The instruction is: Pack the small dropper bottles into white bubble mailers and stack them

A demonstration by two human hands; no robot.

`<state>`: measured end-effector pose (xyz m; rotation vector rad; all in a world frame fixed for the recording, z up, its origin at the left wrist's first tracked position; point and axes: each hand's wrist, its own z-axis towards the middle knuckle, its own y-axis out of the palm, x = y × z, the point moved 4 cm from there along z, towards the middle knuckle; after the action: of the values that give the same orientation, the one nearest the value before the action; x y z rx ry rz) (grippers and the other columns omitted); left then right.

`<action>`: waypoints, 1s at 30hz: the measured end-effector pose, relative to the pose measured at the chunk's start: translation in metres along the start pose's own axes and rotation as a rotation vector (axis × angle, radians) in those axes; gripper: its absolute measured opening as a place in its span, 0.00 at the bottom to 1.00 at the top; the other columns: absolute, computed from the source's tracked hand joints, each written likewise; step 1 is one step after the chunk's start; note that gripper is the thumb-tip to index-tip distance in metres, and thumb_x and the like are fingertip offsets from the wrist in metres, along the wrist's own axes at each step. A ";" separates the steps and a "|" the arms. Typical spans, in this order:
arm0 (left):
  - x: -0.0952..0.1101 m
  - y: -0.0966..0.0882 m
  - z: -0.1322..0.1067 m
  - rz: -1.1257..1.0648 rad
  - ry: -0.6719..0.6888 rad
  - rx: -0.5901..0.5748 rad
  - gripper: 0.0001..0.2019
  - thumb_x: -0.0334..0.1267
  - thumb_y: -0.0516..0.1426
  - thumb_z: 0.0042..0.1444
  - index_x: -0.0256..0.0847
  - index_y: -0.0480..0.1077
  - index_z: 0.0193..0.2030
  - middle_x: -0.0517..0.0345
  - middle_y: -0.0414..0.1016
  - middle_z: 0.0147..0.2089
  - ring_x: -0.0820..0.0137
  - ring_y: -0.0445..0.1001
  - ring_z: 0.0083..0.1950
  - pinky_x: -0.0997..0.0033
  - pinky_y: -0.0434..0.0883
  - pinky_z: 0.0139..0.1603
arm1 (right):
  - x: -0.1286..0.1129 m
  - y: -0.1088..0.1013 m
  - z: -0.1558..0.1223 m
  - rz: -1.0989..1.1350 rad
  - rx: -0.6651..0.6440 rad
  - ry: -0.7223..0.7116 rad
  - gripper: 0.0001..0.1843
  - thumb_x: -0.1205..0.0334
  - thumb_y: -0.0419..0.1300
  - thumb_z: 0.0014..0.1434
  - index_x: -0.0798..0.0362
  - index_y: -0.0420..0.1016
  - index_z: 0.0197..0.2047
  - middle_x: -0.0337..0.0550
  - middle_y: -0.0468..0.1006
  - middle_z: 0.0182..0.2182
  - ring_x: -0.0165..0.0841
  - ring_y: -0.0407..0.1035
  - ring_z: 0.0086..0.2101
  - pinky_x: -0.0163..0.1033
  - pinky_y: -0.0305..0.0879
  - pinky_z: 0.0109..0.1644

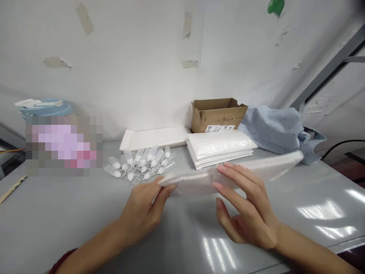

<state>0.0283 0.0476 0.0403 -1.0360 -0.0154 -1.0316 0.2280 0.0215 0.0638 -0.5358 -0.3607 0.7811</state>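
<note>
The white paper label (220, 128) on the brown cardboard box (199, 118) is too small for reading. Before this box, over the glossy grey surface (185, 243), the left hand (142, 203) pinches a flat white shiny packet (194, 185); the right hand (253, 215) has its grip spread, fingers against it. Behind the box is a white wall (142, 76).

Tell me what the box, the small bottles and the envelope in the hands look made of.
Box: cardboard, judging by its matte brown walls and uneven rim.
Bottles: probably plastic, smooth and translucent with white tops.
Envelope: seemingly plastic film, given its pale sheen; blur leaves paper possible.
</note>
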 end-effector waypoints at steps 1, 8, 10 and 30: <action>-0.002 -0.001 0.013 -0.009 -0.084 -0.015 0.12 0.34 0.49 0.62 0.40 0.69 0.29 0.63 0.72 0.22 0.75 0.69 0.21 0.78 0.65 0.22 | 0.000 -0.002 -0.001 -0.025 0.041 0.006 0.34 0.78 0.54 0.44 0.56 0.63 0.58 0.54 0.60 0.62 0.50 0.63 0.56 0.55 0.70 0.49; -0.020 0.034 0.109 -0.692 -0.619 -0.242 0.12 0.36 0.53 0.61 0.35 0.70 0.27 0.60 0.73 0.24 0.74 0.72 0.26 0.76 0.70 0.30 | 0.004 0.006 -0.002 0.019 0.044 -0.080 0.27 0.78 0.54 0.43 0.63 0.66 0.50 0.62 0.69 0.54 0.48 0.64 0.55 0.53 0.70 0.50; -0.028 0.047 0.125 -0.739 -0.665 -0.284 0.13 0.35 0.52 0.62 0.34 0.70 0.28 0.58 0.73 0.24 0.74 0.72 0.26 0.74 0.71 0.31 | 0.008 0.010 -0.002 0.070 0.040 -0.074 0.27 0.77 0.53 0.44 0.63 0.66 0.50 0.61 0.73 0.49 0.47 0.65 0.54 0.53 0.70 0.50; -0.063 0.063 0.141 -0.662 -0.810 -0.356 0.16 0.44 0.59 0.57 0.33 0.71 0.25 0.50 0.76 0.24 0.71 0.76 0.27 0.73 0.73 0.31 | 0.075 0.054 -0.020 -0.248 -0.513 0.407 0.28 0.70 0.49 0.60 0.60 0.54 0.64 0.62 0.52 0.65 0.51 0.45 0.64 0.61 0.53 0.59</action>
<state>0.0995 0.1986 0.0458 -1.7877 -0.9133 -1.1477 0.2567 0.1025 0.0242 -1.0889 -0.2395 0.3189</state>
